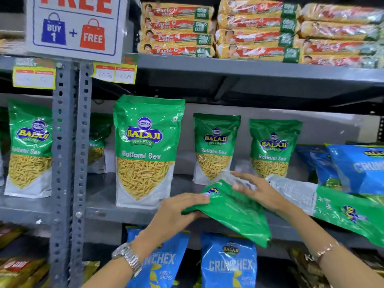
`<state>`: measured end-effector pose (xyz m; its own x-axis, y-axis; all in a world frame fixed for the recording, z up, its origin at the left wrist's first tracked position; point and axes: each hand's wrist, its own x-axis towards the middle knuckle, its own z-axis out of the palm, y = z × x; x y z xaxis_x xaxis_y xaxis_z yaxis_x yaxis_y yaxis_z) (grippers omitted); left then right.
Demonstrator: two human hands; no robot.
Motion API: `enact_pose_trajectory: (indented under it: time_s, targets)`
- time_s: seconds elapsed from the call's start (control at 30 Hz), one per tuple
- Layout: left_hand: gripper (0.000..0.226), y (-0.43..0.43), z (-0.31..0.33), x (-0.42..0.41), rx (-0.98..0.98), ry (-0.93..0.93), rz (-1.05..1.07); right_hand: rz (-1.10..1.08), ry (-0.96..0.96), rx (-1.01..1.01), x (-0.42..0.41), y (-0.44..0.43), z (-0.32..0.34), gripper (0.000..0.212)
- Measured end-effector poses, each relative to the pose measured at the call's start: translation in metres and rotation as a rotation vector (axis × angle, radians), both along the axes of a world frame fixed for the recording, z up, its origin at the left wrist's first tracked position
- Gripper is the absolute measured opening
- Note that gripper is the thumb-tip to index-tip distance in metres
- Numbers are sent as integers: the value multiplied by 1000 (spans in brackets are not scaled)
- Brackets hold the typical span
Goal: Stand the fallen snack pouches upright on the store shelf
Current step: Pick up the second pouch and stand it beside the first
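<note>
A green Ratlami Sev pouch [234, 210] lies tilted over the front edge of the middle shelf [133, 213]. My left hand [178, 213] grips its left edge. My right hand [257, 190] rests on its upper part with fingers spread. Another green pouch [332, 206] lies flat to the right, overhanging the shelf. Three green pouches stand upright behind: a large near one [145, 150] and two further back [215, 148], [272, 148].
A grey perforated upright post [70, 154] divides the shelving; another upright green pouch [29, 148] stands left of it. Blue Crunchex bags [359, 167] lie at the right and others [228, 265] stand on the shelf below. Biscuit packs [249, 30] fill the top shelf.
</note>
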<state>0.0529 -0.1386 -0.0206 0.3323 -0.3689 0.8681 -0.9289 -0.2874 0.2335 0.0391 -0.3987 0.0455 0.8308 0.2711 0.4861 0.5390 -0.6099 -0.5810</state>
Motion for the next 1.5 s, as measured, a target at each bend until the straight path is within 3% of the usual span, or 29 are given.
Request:
enact_pose_trajectory:
  time_s: [0.07,0.17,0.3,0.4,0.53,0.67,0.87,0.93,1.03,1.23,1.37,1.5]
  targets:
    - [39,-1,2,3,-128,93,28,2,35,4,-1,-12,-4,49]
    - [29,-10,23,3,-296,60,182,109,108,90,-10,-19,-4,53]
    - [25,-22,69,-4,-583,29,305,276,113,165,-17,-26,5,91]
    - [29,-30,105,-3,-636,77,338,328,140,235,-8,-29,8,79]
    - [35,-48,144,4,-615,9,375,208,-73,258,16,-31,14,57]
    - [42,-62,166,21,-611,27,418,186,-93,327,38,-41,25,36]
    - [41,-83,191,41,-596,81,526,222,77,488,62,-50,34,48]
    - [34,-87,195,52,-599,138,485,222,124,516,69,-51,34,50]
    - [21,-92,195,71,-672,228,240,209,173,535,79,-52,35,53]
    - [33,-100,198,95,-840,353,80,213,263,618,94,-50,39,57]
    - [25,-104,207,106,-1038,490,-68,266,328,579,101,-47,41,56]
    - [35,-100,205,117,-1121,563,-86,268,352,541,106,-44,43,60]
